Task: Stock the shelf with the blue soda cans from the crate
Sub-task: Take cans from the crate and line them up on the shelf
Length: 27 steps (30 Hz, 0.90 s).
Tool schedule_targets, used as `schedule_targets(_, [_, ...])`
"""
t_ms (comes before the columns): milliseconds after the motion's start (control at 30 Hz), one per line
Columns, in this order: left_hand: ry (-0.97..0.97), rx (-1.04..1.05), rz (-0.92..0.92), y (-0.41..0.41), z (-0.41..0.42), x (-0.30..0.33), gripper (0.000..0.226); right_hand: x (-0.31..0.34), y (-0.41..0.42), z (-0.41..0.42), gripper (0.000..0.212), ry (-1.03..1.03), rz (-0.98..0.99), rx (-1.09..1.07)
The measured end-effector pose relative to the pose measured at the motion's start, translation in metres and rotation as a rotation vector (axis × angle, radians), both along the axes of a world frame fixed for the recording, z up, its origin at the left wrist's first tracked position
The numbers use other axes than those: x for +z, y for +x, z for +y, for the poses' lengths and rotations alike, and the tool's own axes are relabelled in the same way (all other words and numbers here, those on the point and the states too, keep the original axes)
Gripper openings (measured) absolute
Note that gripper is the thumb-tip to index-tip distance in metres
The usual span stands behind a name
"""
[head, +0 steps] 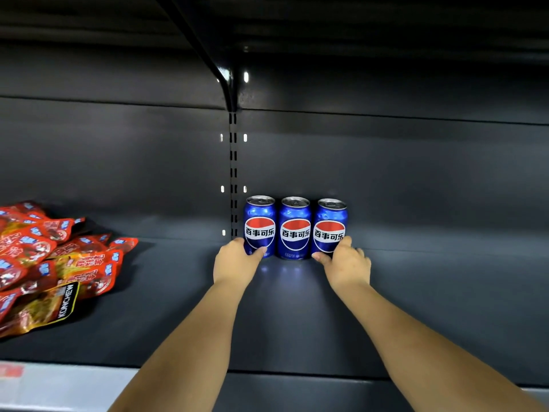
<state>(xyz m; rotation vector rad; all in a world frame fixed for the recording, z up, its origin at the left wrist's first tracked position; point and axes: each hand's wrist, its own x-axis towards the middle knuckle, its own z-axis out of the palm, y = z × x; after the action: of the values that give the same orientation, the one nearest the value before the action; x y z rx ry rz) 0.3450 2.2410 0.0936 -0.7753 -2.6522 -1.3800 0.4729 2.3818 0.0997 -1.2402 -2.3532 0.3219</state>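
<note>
The dark shelf (297,316) is carrying three blue soda cans (295,228) standing upright in a touching row against its back wall, long axes vertical, logos facing the front edge. The left hand (237,263) is gripping the left can (259,226) low down, fingers curled round it; the right hand (346,264) is gripping the right can (329,228) likewise. The crate is not showing here, so I judge these are just being squared up.

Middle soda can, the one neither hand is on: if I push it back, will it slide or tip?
The middle soda can stands upright on the smooth shelf, so it would probably slide. The cans held by the left hand and right hand flank it closely, likely steadying it. Unopened, it is probably heavy for its size.
</note>
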Motion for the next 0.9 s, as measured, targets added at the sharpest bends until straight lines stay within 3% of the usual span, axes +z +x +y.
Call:
schedule_targets(167, [-0.002, -0.018, -0.007, -0.002, 0.001, -0.001, 0.033, -0.002, -0.001, 0.005, 0.071, -0.053, 0.02, 0.018])
schedule_targets(400, [-0.026, 0.0, 0.027, 0.0, 0.001, -0.001, 0.035, -0.001, 0.0, 0.005, 0.064, -0.115, 0.084, 0.049])
schedule_targets(633, [-0.026, -0.002, 0.034, 0.0, 0.0, -0.002, 0.035, -0.001, 0.002, 0.002, 0.101, -0.118, 0.09, 0.051])
schedule_targets(900, [-0.012, -0.086, -0.081, 0.001, -0.005, 0.007, 0.027, 0.007, 0.009, -0.008, 0.098, -0.108, 0.048, 0.041])
